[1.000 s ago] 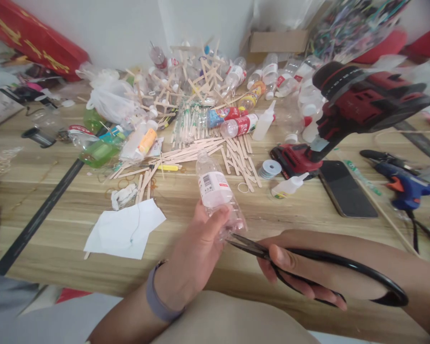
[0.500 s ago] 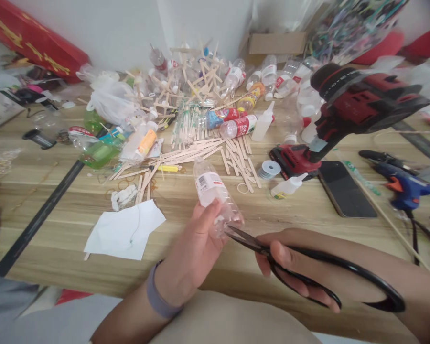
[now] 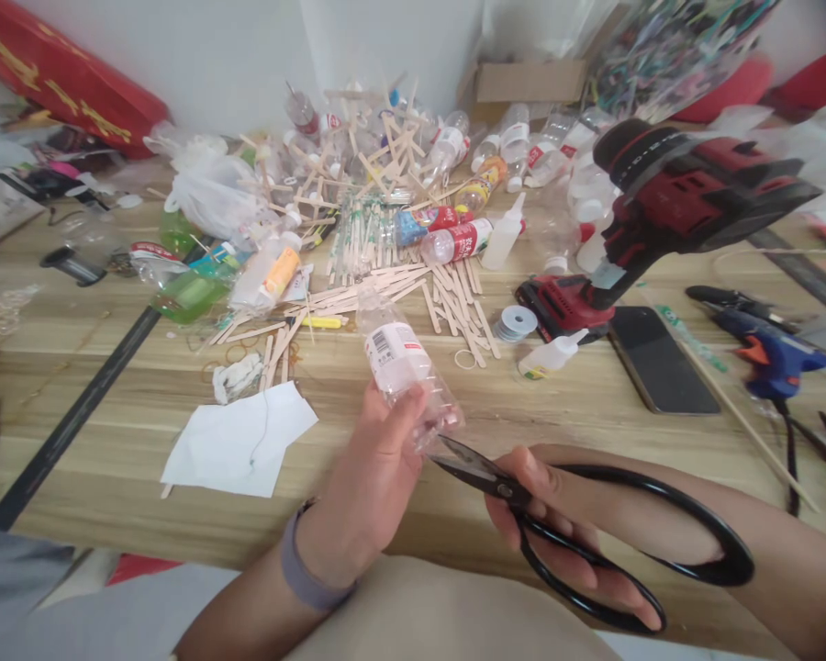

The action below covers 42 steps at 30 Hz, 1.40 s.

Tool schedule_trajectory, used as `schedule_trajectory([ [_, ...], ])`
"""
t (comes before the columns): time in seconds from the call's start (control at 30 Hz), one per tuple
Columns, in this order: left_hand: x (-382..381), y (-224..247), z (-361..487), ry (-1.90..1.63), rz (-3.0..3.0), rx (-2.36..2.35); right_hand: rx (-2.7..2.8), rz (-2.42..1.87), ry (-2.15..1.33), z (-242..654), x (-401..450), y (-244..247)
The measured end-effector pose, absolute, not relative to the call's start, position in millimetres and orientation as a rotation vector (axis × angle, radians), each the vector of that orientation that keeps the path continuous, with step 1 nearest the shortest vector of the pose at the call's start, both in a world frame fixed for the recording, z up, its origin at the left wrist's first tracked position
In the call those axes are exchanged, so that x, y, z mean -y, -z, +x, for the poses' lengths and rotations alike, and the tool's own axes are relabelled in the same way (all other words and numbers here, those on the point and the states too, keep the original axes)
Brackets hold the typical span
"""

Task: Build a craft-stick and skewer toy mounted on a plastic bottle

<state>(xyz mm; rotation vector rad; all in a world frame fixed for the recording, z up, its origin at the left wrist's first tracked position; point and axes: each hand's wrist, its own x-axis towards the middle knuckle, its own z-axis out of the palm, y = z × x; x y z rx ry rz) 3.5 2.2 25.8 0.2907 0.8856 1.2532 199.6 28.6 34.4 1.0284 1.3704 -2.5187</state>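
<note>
My left hand (image 3: 378,477) is wrapped round a clear plastic bottle (image 3: 400,360) with a white label, its neck pointing away from me and its base toward my right hand. In my right hand (image 3: 557,514) is a pair of black scissors (image 3: 504,491), fingers in the handle loops. The blades are slightly apart, and their tips lie at the base of the bottle. Whether the lower blade is inside the plastic I cannot tell. A sheet of white paper (image 3: 238,450) lies on the table to the left of my hands.
Wooden sticks (image 3: 364,294) and several bottles (image 3: 454,243) crowd the table's middle and back. On the right are a red and black cordless drill (image 3: 695,184), a phone (image 3: 663,360), a blue glue gun (image 3: 771,349), a small glue bottle (image 3: 552,355) and a spool (image 3: 516,323).
The scissors have opened wider, their handles spreading apart. The bottle has shifted slightly up and left, with its neck farther from me.
</note>
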Motion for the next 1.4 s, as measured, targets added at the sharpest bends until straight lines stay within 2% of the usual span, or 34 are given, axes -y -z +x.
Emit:
schedule_trajectory([
  [0.23,1.6,-23.7,3.5,-1.230,0.310,-0.950,-0.602,0.341,2.993,195.3,-21.4,16.2],
  [0.43,-0.6,-16.8,2.1,-1.207,0.293,-0.932,-0.210,-0.259,3.145,177.6,-6.4,38.5],
  [0.63,-0.6,-21.8,1.0,-1.190,0.279,-0.885,0.110,-0.813,3.147,150.1,10.3,48.2],
  [0.73,0.8,-23.1,0.3,-1.197,0.258,-0.831,0.179,-0.824,3.192,143.8,17.6,53.4],
  [0.9,1.9,-17.8,-0.5,-1.203,0.262,-0.757,0.059,-0.517,3.173,147.3,21.1,62.0],
  [1.07,-1.4,-12.4,2.9,-1.190,0.282,-0.653,0.211,-0.975,3.155,143.2,27.1,70.3],
  [1.23,-3.6,-12.0,3.9,-1.124,0.247,-0.654,0.021,-0.753,3.314,138.1,31.1,70.3],
  [1.4,-2.5,-11.9,5.2,-1.151,0.205,-0.645,0.098,-0.977,3.421,131.3,33.5,60.4],
])
